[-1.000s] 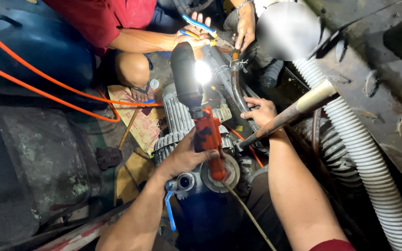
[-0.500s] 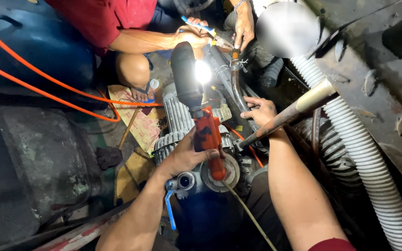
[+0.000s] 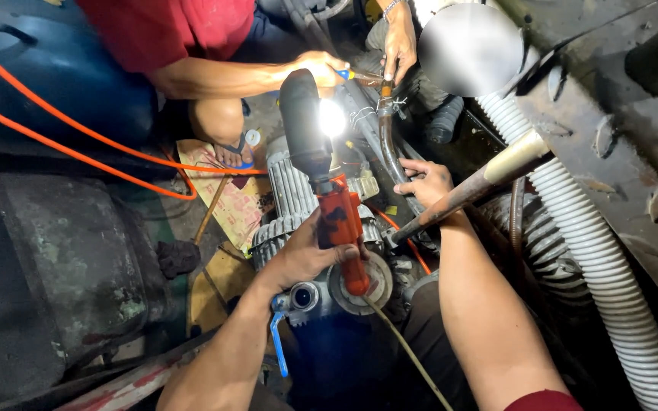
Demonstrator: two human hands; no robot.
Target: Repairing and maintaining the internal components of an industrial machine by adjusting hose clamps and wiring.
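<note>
left hand [image 3: 306, 255] fingers clamped on orange work light [image 3: 340, 221], long axis running up-away, lit head aimed at copper pipe [image 3: 387, 133]. right hand [image 3: 426, 183] fingers curled on hammer handle [image 3: 481, 183], pipe just left of them, nearer right hand. below: finned motor [image 3: 287, 190]. counted: one light, one hammer, one corrugated hose [image 3: 595, 266], two co-worker hands [image 3: 399, 46] up at pipe.

Blurred grey disc [image 3: 470, 47] (top) — corrugated hose [image 3: 595, 266] cut off.
</note>
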